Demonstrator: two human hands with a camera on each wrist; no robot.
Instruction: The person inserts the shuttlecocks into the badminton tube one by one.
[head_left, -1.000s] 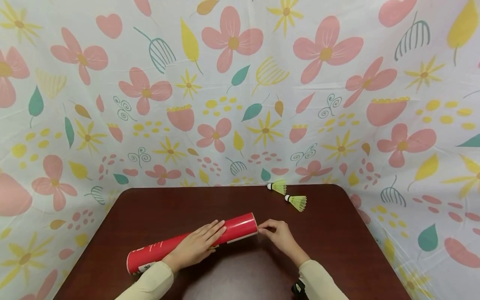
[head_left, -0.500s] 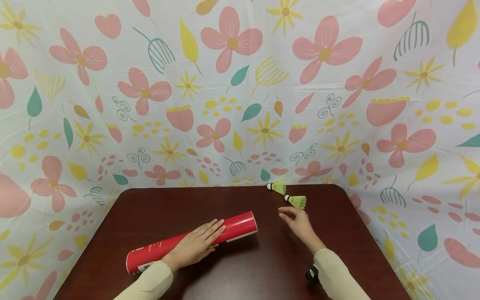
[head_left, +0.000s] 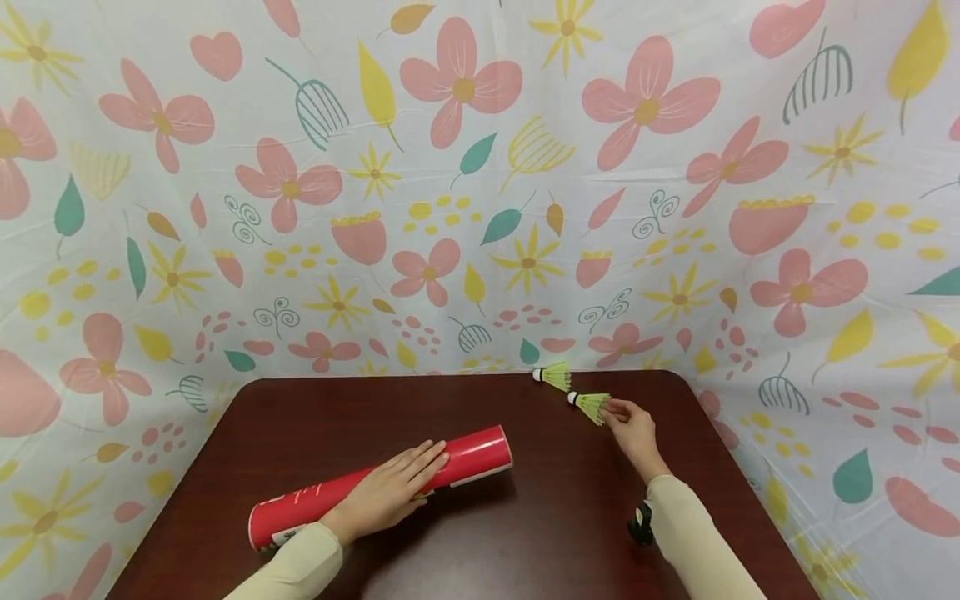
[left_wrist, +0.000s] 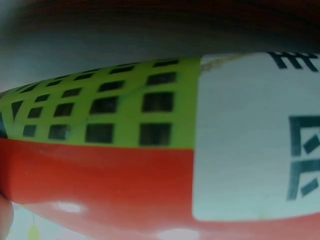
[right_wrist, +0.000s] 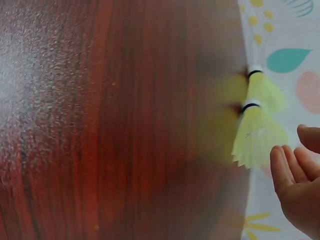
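Note:
A red shuttlecock tube lies slantwise across the left and middle of the table. My left hand holds it around its middle, fingers over the top and thumb along the near side. In the left wrist view the tube's wall fills much of the picture, with a green-and-black pattern and a white label. Two yellow shuttlecocks with white corks lie at the table's back edge. My right hand has its fingertips right at the skirt of the nearer shuttlecock; thumb and fingers stand apart in the right wrist view.
The farther shuttlecock lies just behind and left of the nearer one. A dark brown wooden table spans the view, and a flower-printed cloth hangs behind and beside it. A dark device sits at my right wrist.
My right hand has moved from the tube's right end, back and to the right, up to the nearer shuttlecock. My left hand and the tube have stayed in place.

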